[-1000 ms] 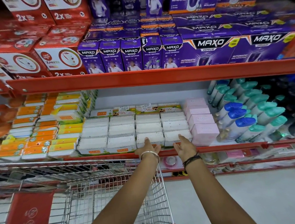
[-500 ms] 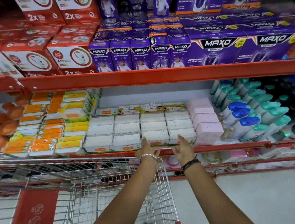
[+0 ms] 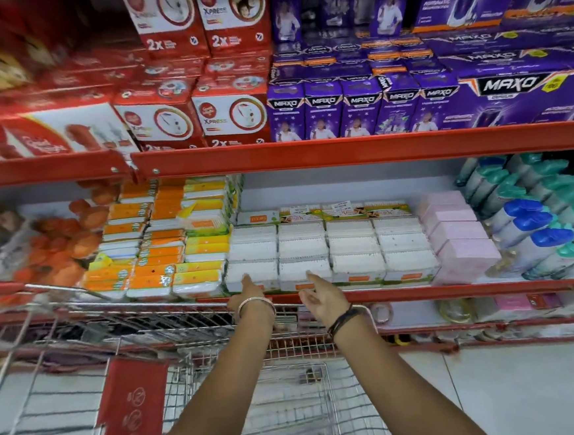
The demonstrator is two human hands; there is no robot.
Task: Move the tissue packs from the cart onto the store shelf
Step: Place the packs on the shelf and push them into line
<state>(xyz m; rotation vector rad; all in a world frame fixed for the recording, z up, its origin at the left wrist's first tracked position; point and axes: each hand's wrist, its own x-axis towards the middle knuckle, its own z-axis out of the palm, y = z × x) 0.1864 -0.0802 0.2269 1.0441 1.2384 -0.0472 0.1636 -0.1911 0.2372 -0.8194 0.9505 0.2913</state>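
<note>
White tissue packs (image 3: 329, 248) lie in rows on the middle red shelf (image 3: 422, 290), with orange and yellow packs (image 3: 165, 257) stacked to their left. My left hand (image 3: 248, 290), with a silver bangle, touches the front of the leftmost white pack. My right hand (image 3: 321, 295), with dark wrist cords, hovers open just in front of the second white pack, fingers spread. Neither hand holds anything. The wire cart (image 3: 245, 409) stands below my arms; its basket looks bare apart from a small dark item.
Pink packs (image 3: 459, 238) and blue and green capped bottles (image 3: 539, 218) fill the shelf's right side. Red and purple boxes (image 3: 355, 105) stand on the shelf above. A red panel (image 3: 129, 415) hangs on the cart. White floor (image 3: 532, 390) lies at right.
The view and both hands have shifted left along the shelf, from the right white columns to the leftmost ones. My right hand has lifted slightly off the packs.
</note>
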